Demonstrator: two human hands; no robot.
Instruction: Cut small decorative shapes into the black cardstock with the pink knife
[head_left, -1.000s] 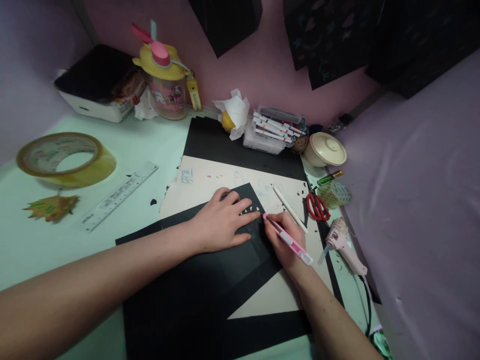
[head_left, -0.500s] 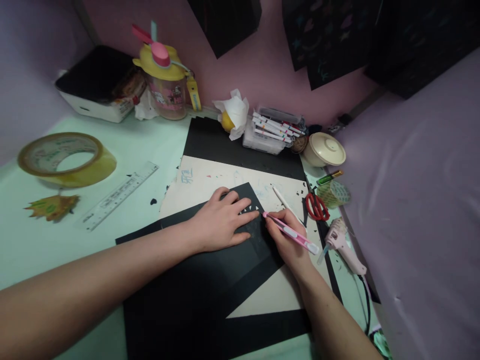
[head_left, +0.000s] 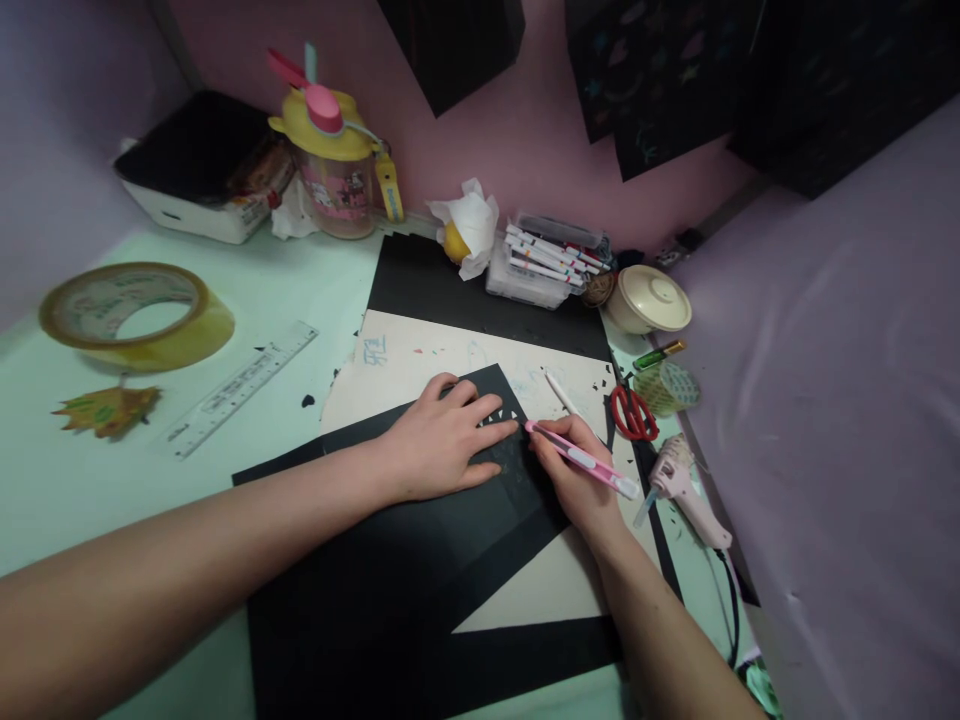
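My left hand (head_left: 442, 440) lies flat with spread fingers on a sheet of black paper (head_left: 360, 580). Small triangular holes show pale near its fingertips, close to the sheet's upper corner. My right hand (head_left: 589, 490) is closed around a pink utility knife (head_left: 581, 459), held slantwise like a pen. The knife's tip meets the black paper by its right edge, just beyond my left index finger. Under the black paper is a cream board (head_left: 435, 345) with blue scribbles. A white pen (head_left: 561, 392) rests on the board beyond my right hand.
To the left are a wide tape roll (head_left: 217, 325), a clear ruler (head_left: 240, 390) and a dry leaf (head_left: 109, 412). Red scissors (head_left: 634, 413) and a glue gun (head_left: 686, 495) lie right. A drink bottle (head_left: 337, 190), marker box (head_left: 529, 280) and lidded bowl (head_left: 649, 300) stand behind.
The knife's tip has shifted very slightly, with my right hand barely moving. My left hand stays in place on the black paper.
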